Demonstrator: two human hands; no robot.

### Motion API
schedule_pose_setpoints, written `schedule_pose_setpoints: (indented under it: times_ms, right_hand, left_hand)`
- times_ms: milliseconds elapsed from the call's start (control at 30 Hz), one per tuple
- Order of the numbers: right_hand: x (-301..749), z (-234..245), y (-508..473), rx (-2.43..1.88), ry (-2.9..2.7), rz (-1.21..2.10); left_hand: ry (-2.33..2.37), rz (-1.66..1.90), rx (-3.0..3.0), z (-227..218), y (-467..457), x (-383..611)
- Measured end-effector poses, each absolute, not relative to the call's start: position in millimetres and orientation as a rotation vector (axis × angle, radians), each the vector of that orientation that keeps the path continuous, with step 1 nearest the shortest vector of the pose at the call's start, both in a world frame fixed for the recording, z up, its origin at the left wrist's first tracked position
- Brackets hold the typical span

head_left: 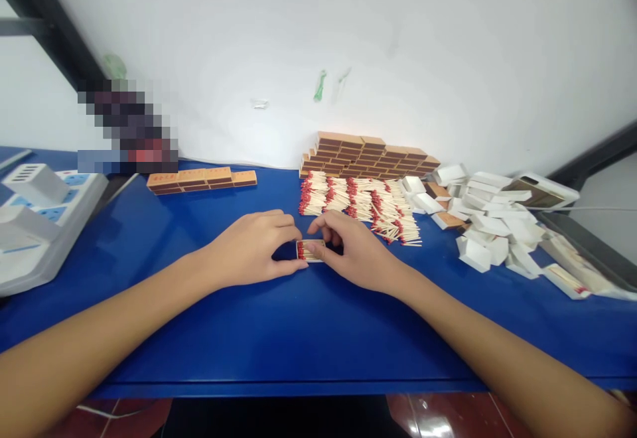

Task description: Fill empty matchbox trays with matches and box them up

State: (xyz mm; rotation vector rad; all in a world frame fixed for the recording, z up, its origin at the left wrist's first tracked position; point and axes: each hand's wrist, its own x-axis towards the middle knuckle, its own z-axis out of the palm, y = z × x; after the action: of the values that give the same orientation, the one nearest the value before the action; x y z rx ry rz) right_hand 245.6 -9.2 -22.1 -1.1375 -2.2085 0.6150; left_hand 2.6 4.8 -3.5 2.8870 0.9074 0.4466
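Note:
A small matchbox tray (311,250) filled with red-tipped matches lies on the blue table (298,332) between my hands. My left hand (256,247) pinches its left end with thumb and fingers closed. My right hand (351,250) grips the tray's right end, fingers curled over it. Just behind the hands lies a spread heap of loose red-tipped matches (361,206).
A stack of brown matchbox sleeves (365,154) stands against the white wall. A short row of brown boxes (202,179) lies at the back left. White empty trays (490,225) are piled at the right. A white power strip (34,219) sits at the left edge.

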Motion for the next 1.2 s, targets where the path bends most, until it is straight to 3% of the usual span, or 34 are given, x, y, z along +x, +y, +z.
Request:
schedule_pose_setpoints:
  times_ms: [1200]
  right_hand:
    - [245.8, -26.9, -3.2, -1.130, -2.129, 0.736]
  left_hand:
    - [0.890, 0.486, 2.752, -4.3, 8.9, 1.1]
